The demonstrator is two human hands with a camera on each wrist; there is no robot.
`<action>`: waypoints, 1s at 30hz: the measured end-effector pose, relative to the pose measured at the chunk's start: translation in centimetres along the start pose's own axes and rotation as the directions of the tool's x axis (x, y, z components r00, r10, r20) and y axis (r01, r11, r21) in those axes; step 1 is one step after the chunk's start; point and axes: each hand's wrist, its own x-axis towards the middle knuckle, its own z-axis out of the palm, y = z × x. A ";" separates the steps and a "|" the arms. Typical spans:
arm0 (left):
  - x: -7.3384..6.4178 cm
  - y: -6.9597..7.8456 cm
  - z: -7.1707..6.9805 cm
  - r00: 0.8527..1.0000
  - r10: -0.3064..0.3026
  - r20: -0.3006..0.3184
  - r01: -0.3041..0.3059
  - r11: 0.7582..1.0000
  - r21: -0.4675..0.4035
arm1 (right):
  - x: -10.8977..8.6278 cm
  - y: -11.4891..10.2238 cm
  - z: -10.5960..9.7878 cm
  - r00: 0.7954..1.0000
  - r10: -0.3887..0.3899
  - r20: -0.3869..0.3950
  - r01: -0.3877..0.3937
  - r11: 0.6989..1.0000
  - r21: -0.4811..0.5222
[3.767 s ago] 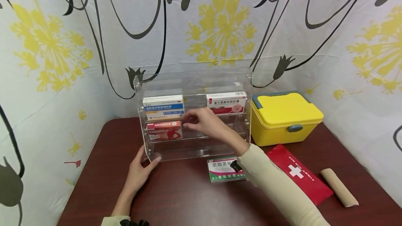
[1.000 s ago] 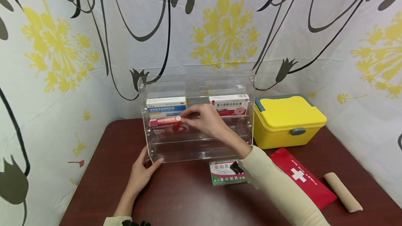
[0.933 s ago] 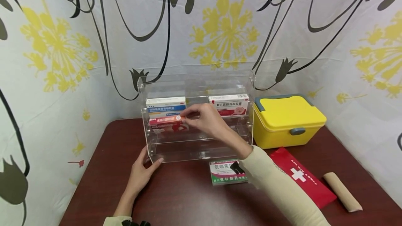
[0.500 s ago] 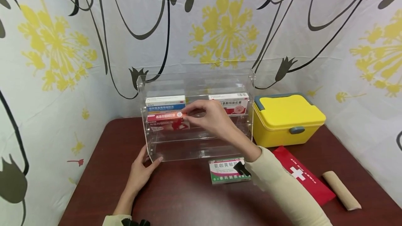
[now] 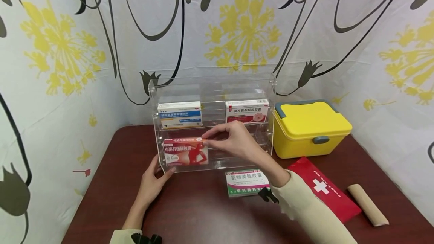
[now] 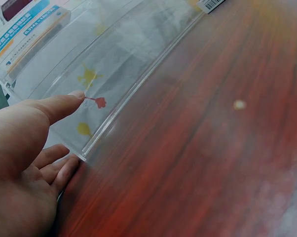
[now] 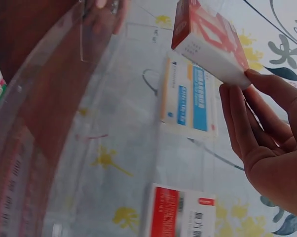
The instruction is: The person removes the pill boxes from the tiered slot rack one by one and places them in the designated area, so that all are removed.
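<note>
My right hand (image 5: 234, 140) pinches the right end of a red medicine box (image 5: 184, 155) between thumb and fingers. In the head view the box hangs upright before the lower left of a clear acrylic display rack (image 5: 218, 164). The right wrist view shows the red box (image 7: 210, 44) at those fingertips. My left hand (image 5: 152, 182) holds the rack's lower left corner. In the left wrist view, its thumb lies along the front panel and its other fingers are at the side. A blue-and-white medicine box (image 5: 180, 116) and a white-and-red one (image 5: 246, 112) stand on a higher tier.
On the dark wood table (image 5: 190, 214), a green-and-white medicine box (image 5: 247, 183) lies in front of the rack. To the right are a yellow lidded case (image 5: 305, 138), a red first aid pouch (image 5: 325, 189) and a beige roll (image 5: 367, 204). Patterned cloth hangs behind.
My right hand took the red box, which stood on a lower left tier, lifted it before the blue-and-white box, then lowered it towards the rack's bottom. The left hand keeps its place.
</note>
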 end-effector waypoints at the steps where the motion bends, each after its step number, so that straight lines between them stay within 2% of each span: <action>1: 0.0 -0.1 0.0 1.000 0.017 -0.009 -0.017 1.000 0.005 | -0.3 0.2 0.1 1.000 0.010 0.014 -0.010 1.000 0.009; 6: 0.1 -0.3 0.2 0.996 0.081 -0.031 -0.081 0.997 0.001 | -1.8 1.8 0.8 0.993 0.082 0.083 -0.087 0.994 0.061; 10: 0.2 -0.3 0.1 0.998 0.061 -0.017 -0.061 0.998 -0.004 | -3.1 3.2 1.3 0.984 0.130 0.122 -0.145 0.982 0.118; 14: 0.1 -0.3 0.0 1.000 0.031 -0.003 -0.031 0.999 -0.020 | -4.1 4.6 2.1 0.978 0.154 0.144 -0.173 0.977 0.125; 21: -0.1 -0.1 -0.1 1.000 -0.001 0.012 0.001 1.000 -0.022 | -5.2 6.4 3.8 0.972 0.172 0.160 -0.184 0.980 0.068; 30: 0.0 -0.1 -0.1 1.000 -0.002 0.006 0.002 0.999 -0.036 | -5.7 7.9 5.7 0.973 0.151 0.177 -0.162 0.986 0.049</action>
